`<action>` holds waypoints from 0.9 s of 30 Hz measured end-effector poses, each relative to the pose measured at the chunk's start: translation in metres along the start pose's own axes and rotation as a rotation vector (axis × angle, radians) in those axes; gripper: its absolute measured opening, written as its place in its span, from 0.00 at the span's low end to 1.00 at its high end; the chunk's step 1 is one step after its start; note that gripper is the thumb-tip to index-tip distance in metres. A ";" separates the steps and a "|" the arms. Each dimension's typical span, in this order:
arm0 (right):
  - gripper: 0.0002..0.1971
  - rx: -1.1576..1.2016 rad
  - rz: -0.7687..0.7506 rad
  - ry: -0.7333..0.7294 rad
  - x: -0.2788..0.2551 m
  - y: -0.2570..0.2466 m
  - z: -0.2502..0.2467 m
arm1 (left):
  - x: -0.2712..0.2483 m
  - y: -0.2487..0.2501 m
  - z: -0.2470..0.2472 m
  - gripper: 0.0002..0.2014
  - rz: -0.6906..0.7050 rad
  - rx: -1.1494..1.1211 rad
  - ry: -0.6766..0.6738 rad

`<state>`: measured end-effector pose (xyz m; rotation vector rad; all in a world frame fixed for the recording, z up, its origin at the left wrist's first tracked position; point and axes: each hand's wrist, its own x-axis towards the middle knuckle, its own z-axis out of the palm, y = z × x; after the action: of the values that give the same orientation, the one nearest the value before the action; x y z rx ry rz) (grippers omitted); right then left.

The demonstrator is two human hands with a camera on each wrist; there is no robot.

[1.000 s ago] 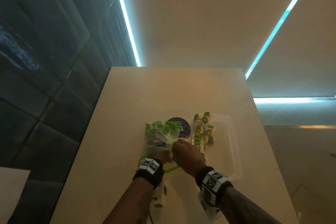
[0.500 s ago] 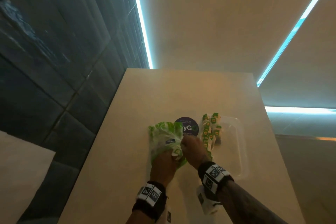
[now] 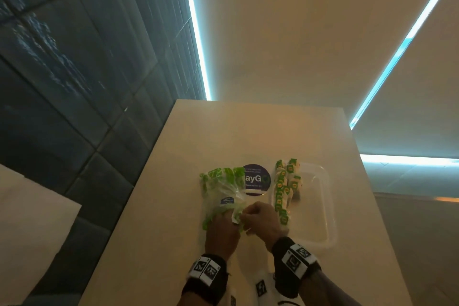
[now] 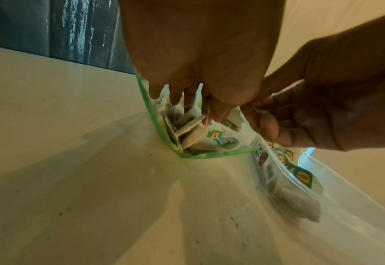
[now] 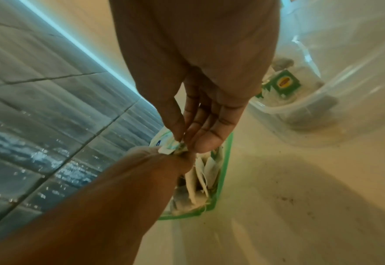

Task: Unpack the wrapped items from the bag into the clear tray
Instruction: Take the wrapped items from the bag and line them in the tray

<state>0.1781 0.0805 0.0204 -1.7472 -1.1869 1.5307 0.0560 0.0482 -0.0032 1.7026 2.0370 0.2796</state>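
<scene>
On the table, the bag (image 3: 222,194) of wrapped items (image 4: 188,129) lies just left of the clear tray (image 3: 323,206). The left hand (image 3: 221,231) reaches inside, fingers round some packets, while the right hand (image 3: 263,221) pinches the bag's mouth. Best to pull slowly, so nothing spills.

Pale bench (image 3: 173,206) carries a round dark purple sticker (image 3: 257,177) with white lettering, partly covered. Dark tiled wall (image 3: 74,69) stands along its left side. Two lit strips (image 3: 196,32) cross the cream ceiling (image 3: 298,32).
</scene>
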 end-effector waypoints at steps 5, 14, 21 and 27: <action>0.05 -0.019 -0.095 -0.051 0.001 0.000 -0.008 | -0.004 -0.007 -0.012 0.26 0.081 -0.066 -0.106; 0.07 -0.490 -0.586 -0.318 0.005 -0.024 -0.034 | -0.009 -0.003 -0.031 0.16 0.176 -0.270 0.017; 0.08 0.044 -0.360 -0.210 -0.007 -0.020 -0.034 | -0.015 0.009 -0.040 0.08 -0.032 -0.710 0.093; 0.05 0.203 -0.225 -0.172 -0.016 -0.012 -0.026 | -0.016 0.013 -0.041 0.06 -0.062 -0.767 0.106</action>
<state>0.2004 0.0764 0.0439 -1.3264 -1.2174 1.6256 0.0493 0.0415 0.0418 1.1532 1.7086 0.9968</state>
